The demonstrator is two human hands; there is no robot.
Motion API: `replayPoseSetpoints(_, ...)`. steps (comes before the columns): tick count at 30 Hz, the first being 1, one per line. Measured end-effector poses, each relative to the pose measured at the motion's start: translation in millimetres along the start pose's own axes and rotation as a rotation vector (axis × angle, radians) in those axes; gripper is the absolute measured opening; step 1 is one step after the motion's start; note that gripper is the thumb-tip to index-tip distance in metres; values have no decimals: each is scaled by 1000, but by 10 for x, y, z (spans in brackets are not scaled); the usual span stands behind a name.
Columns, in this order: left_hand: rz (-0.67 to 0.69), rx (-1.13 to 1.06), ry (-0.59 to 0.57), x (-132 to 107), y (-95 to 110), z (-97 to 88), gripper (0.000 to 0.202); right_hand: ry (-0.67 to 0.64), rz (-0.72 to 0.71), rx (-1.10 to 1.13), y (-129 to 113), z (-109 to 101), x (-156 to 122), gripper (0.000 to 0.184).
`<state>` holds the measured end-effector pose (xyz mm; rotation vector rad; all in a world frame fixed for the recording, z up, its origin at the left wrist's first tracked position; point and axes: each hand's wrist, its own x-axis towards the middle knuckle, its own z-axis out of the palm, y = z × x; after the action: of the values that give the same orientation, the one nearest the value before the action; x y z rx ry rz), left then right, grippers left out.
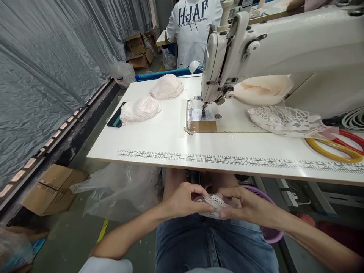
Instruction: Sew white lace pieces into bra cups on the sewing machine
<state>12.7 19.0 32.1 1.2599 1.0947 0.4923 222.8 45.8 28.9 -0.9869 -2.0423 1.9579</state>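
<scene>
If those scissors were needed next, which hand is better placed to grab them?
Probably the right hand: the scissors lie on its side, though, like the left hand, it holds white lace.

I log a garment-sewing workshop: industrial sewing machine (284, 47) on a ruler-marked table (159, 140); left of the machine, lace cups (140, 110); in front of its arm, scissors (355, 156); beyond it, a person (193, 41) at another worktable (161, 40) and cardboard boxes (138, 45).

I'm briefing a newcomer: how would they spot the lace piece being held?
Find the white sewing table, then look below its front edge. Over the jeans, the left hand and right hand hold a white lace piece. Unlike the lacy pieces lying on the table, it is hand-held.
</scene>
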Motion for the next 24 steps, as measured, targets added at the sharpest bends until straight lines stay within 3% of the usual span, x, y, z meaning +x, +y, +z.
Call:
replayPoseSetpoints(4,22,35,27,1,-7,-5,26,68,-6,-40,24,35,64,34)
replayPoseSetpoints(10,-4,22,22,-10,-41,-18,37,66,17,-5,40,20,81,33)
replayPoseSetpoints(24,-4,33,120,49,-119,67,33,114,82,-47,96,17,102,43)
